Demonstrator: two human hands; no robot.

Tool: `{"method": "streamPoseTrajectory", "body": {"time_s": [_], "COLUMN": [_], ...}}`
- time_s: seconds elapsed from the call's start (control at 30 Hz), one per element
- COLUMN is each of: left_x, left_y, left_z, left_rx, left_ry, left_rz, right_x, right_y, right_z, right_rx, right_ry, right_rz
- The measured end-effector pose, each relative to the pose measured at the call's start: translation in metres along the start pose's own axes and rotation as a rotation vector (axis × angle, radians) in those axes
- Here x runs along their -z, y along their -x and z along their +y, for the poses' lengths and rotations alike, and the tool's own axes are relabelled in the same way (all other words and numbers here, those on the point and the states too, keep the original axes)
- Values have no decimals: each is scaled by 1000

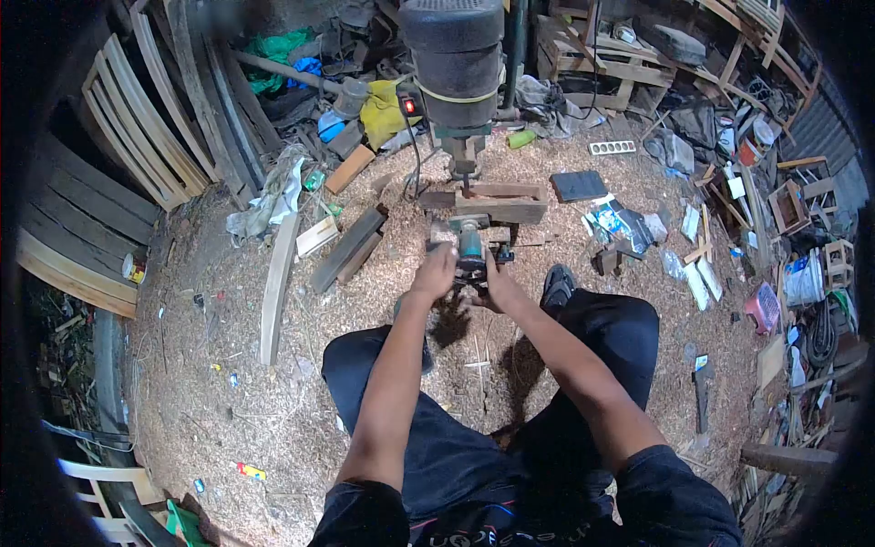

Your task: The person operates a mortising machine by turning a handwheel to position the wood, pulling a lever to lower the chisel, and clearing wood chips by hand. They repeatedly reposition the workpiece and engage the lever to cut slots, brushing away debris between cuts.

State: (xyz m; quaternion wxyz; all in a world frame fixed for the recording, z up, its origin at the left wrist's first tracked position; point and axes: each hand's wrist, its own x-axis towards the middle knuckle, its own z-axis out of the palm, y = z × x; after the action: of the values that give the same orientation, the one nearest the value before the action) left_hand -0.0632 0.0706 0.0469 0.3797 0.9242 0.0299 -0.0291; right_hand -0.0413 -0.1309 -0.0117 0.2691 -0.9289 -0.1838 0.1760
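Note:
My left hand (437, 272) is closed on the left side of a dark round wheel-like part at the front of a teal metal fitting (470, 242). On the right side, my right hand (498, 284) grips the same round part, its lower fingers partly hidden in shadow. Just beyond the fitting, a wooden block with a long slot (510, 208) lies crosswise under the spindle (464, 169) of an upright drilling machine. The machine's big dark motor housing (454, 64) stands above, and a red light glows on its switch (409, 106).
Wood shavings cover the ground (228, 319). Left of the machine lie dark wood offcuts (350, 248) and a long plank (279, 292). A dark flat box (579, 186) and a power strip (612, 148) lie to the right. Curved slatted wood panels (146, 128) lean at the left.

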Motion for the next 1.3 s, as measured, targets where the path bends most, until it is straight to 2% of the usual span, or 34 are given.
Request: {"method": "streamPoseTrajectory", "body": {"time_s": [0.03,0.07,0.13,0.3,0.43,0.63,0.73,0.8,0.87,0.97,1.07,1.13,1.23,1.27,1.3], "left_x": [-10,-13,-19,-18,-10,-18,-18,-27,-24,-14,-12,-9,5,2,-2], "left_y": [8,12,19,17,25,26,24,17,17,23,24,23,29,26,25], "left_z": [-10,-13,-15,-18,-8,-13,-14,-25,-26,-14,-19,-21,-3,-9,-14], "left_rx": [-6,7,34,35,17,-21,10,-7,24,99,85,85,131,103,51], "left_ry": [-40,-65,-115,-110,-51,-37,-90,-104,-76,21,50,24,38,55,21], "left_rz": [-127,-156,-222,-280,-318,-255,-278,-267,-289,-338,-316,-299,-344,-340,-306], "right_x": [-11,-7,7,1,-13,-7,-21,26,19,15,-3,-14,-45,-25,-16], "right_y": [-5,1,4,4,1,6,-4,17,10,13,7,10,-15,-7,-5], "right_z": [9,6,-4,-19,0,-6,25,-8,-10,-22,-27,-34,1,-13,-14], "right_rx": [-20,-49,-27,-128,-49,-31,49,144,-67,-244,-235,-89,-131,-162,-151], "right_ry": [-10,31,-90,-146,-185,-165,-404,-608,-487,-331,-324,-406,-359,-248,-319], "right_rz": [-50,-1,-87,-47,22,73,24,-97,-116,-51,104,267,125,82,11]}}
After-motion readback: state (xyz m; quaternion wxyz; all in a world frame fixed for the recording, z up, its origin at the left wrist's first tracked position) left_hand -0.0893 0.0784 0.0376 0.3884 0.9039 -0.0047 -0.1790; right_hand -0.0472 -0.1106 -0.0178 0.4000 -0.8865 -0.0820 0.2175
